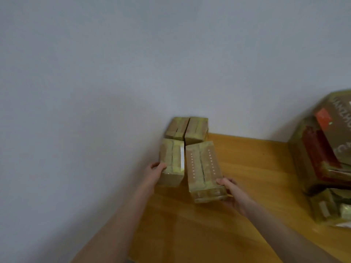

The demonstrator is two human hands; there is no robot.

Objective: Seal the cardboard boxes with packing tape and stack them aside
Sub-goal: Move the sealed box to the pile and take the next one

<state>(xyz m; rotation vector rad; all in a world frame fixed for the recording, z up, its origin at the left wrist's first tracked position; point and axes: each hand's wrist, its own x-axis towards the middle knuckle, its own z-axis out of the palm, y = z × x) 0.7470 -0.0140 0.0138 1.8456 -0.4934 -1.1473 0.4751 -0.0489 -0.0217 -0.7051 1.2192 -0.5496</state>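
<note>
Left hand (157, 168): at the left side of the near-left box (171, 162), fingers (161, 165) curled onto its upper left edge, grasping it.
Right hand (230, 190): at the near right corner of the near-right box (203, 168), thumb on top, the other fingers wrapped round its side, grasping it.
Near-left box: small, taped along its top seam, with a white strip on its right edge; it stands against the wall (133, 63).
Near-right box: taped, with two rows of white dots on top; it lies just beside the near-left box, angled slightly away from it. Whether it rests on the desk (247, 158) I cannot tell.
Far boxes: a far-left box (176, 128) and a far-right box (196, 130), both taped, touching side by side at the wall, just behind the near pair.
Desk: wooden, orange-brown.
Right edge: a pile of larger boxes (322, 149) with red print, well apart from the four.
Sharpness: blurred.
</note>
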